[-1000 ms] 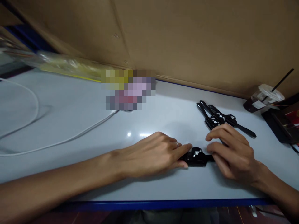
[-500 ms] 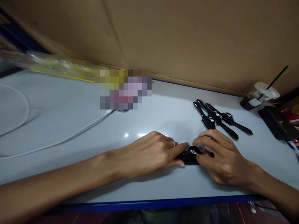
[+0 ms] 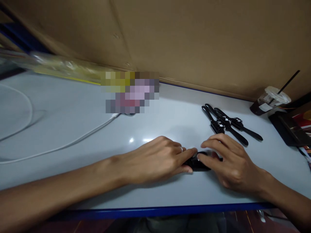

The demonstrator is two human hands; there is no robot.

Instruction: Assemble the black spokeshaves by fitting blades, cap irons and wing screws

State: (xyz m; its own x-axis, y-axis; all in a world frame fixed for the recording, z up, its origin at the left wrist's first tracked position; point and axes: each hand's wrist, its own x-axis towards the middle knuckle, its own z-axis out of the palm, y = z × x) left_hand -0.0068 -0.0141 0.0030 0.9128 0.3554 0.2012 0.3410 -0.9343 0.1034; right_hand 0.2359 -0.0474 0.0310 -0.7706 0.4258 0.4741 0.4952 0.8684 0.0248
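Observation:
A black spokeshave point(image 3: 201, 166) lies on the white table close to its front edge. My left hand point(image 3: 167, 158) is closed around one handle and holds it against the tabletop. Over the middle and the other handle is my right hand point(image 3: 230, 161), fingers curled, its thumb on the small metal fitting at the centre. That thumb hides most of the fitting. Just behind my right hand lie several more black spokeshaves point(image 3: 236, 132), overlapping each other, with bright metal parts at their middles.
A plastic cup point(image 3: 269, 100) with a dark drink and straw stands at the back right, beside a dark flat object point(image 3: 286, 129). A white cable point(image 3: 89, 132) runs across the left to a pixelated item point(image 3: 136, 94). Yellow plastic wrapping point(image 3: 70, 69) lies along the cardboard wall point(image 3: 194, 42).
My right thumb has shifted left and up onto the metal fitting, which showed before. My left hand and the spokeshave stay nearly in place.

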